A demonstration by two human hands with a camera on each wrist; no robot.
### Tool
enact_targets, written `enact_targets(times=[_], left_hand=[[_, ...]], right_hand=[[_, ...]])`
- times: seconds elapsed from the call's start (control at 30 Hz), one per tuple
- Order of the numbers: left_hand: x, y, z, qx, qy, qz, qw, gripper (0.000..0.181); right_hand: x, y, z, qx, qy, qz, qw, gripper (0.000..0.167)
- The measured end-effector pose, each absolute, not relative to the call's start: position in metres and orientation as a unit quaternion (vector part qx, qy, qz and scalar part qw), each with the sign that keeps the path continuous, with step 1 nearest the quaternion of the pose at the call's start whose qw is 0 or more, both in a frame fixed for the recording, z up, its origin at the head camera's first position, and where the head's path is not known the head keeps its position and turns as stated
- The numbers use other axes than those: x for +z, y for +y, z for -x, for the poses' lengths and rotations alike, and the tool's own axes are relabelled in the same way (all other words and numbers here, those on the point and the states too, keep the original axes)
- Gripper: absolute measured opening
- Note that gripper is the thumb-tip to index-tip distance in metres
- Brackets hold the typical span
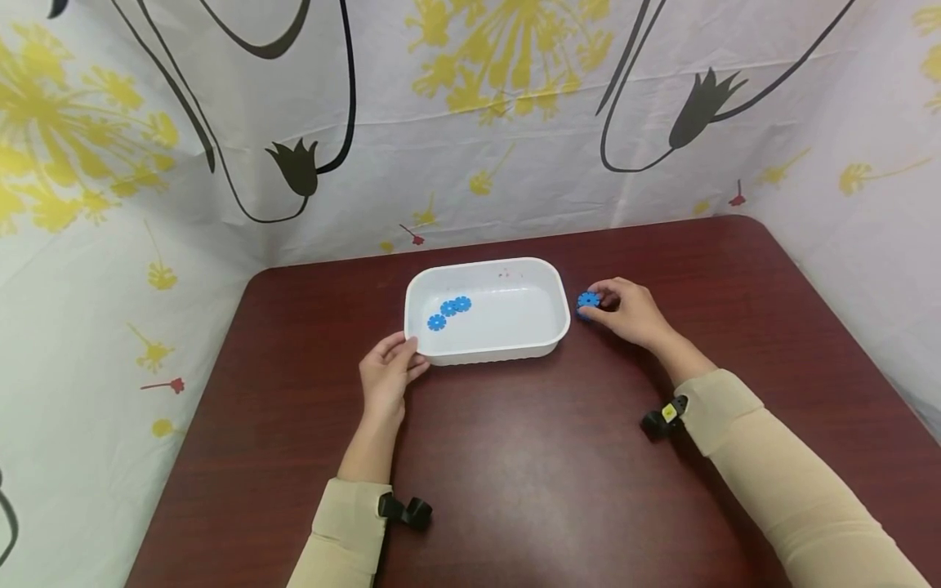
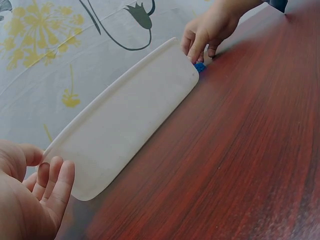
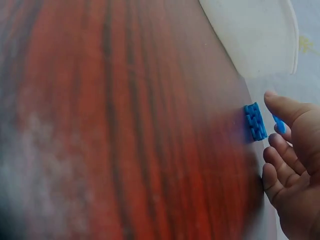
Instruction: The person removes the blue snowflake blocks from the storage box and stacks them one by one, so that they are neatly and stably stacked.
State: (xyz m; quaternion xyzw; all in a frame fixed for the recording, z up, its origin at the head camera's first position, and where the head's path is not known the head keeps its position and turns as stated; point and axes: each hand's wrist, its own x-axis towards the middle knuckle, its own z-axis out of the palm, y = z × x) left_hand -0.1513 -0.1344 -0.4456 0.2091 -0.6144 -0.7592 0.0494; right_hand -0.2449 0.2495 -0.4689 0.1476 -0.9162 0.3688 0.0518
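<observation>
My left hand [image 1: 385,380] is at the near left corner of the white tray [image 1: 485,356], thumb and fingers bent in around the rim and the outer wall. I have a light pinch there, enough, I'd judge, to keep the tray from sliding. The tray sits flat on the dark red table [image 1: 515,457]. Inside, toward its left end, I see three blue flower-shaped discs [image 1: 449,309] lying flat in a slanting row, two of them overlapping.

Just beyond the tray's right end, a small stack of blue discs [image 3: 255,121] stands on the table. Above it and a little apart, one single disc [image 3: 279,123] is between my right thumb and a fingertip. That right hand [image 1: 634,312] is nearly closed at the tips, its other fingers loosely bent and, as far as I can tell, bearing nothing.

So I take the step in hand to be picking one disc off the stack. The next move seems to call for raising it clear of the tray's right rim, crossing leftward and letting go beside the others, without knocking the stack.
</observation>
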Motion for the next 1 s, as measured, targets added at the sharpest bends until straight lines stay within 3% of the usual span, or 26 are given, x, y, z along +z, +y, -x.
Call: enact_targets(times=[0.53,1.0], left_hand=[[-0.447,-0.135,0.151,-0.762,-0.611,-0.208,0.053,0.033],[-0.447,-0.134,0.152,-0.765,-0.609,-0.204,0.057,0.028]], right_hand=[[-0.468,0.249,0.245,0.363,-0.918,-0.159,0.019,0.041],[-0.442,0.229,0.257,0.424,-0.894,-0.126,0.071,0.039]])
